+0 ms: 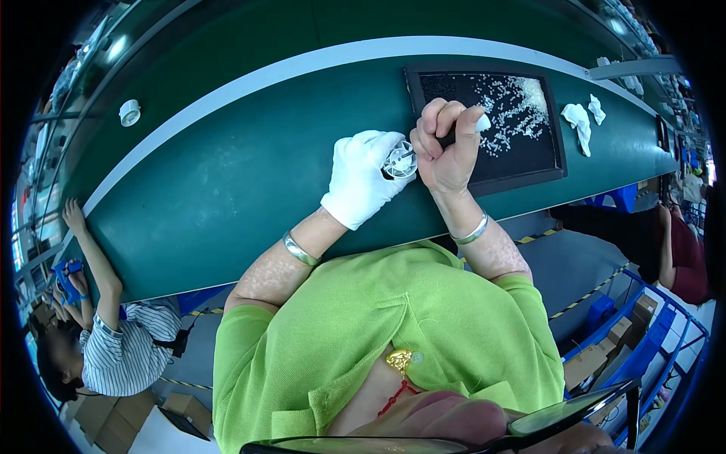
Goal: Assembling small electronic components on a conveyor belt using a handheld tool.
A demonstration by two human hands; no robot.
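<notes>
My left hand (361, 178), in a white glove, is closed round a small round white plastic part (400, 161) with spokes. The part's spoked face is turned toward my right hand. Bare and curled, my right hand (449, 151) is right beside that part. Its fingers wrap a dark-handled tool (448, 138), mostly hidden, with a thin tip seeming to reach the part. A white piece shows at the thumb end; whether it is the tool's end or a finger cover I cannot make out. Both hands are above the green table, by the tray's near left edge.
A black tray (560, 151) holds many small white pieces on the green worktable (249, 181). White crumpled cloths (578, 125) lie right of it. Beyond the pale rail sits a white roll (129, 113). A person in stripes (128, 348) is at left, another (684, 257) at right.
</notes>
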